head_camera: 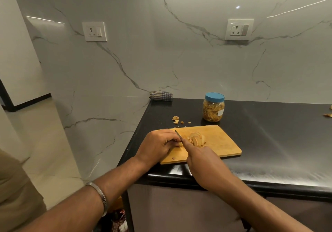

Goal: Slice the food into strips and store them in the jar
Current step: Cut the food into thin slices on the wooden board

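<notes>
The left hand (158, 144) lies knuckles up on the near left part of the cutting board (219, 142), its fingers curled down narrow onto a small piece of food (179, 144) that shows only as a pale edge under the fingertips. Right against those fingertips the knife (178, 135) comes down, its thin blade slanting away from the person, tip pointing to the far left. The right hand (206, 165) grips the handle, fingers wrapped round it and the forefinger stretched along the top toward the blade; the handle itself is hidden under the hand.

Just to the right of the blade, touching or nearly touching it, a small heap of cut slices (196, 139) rests on the board, pale with brownish rims, leaning one on another. A tiny scrap lies on the board's near edge, below the left wrist.

Beyond the fingers, off the board's far left corner, a few loose scraps (176, 119) sit on the black counter (269, 133). Farther back and to the right stands the jar (213, 108), upright, blue lid on, packed with yellowish strips, a white label on its side. Behind the left hand, at the foot of the marble wall, is a folded checked cloth (161, 95). A metal bangle (100, 196) circles the left forearm.
</notes>
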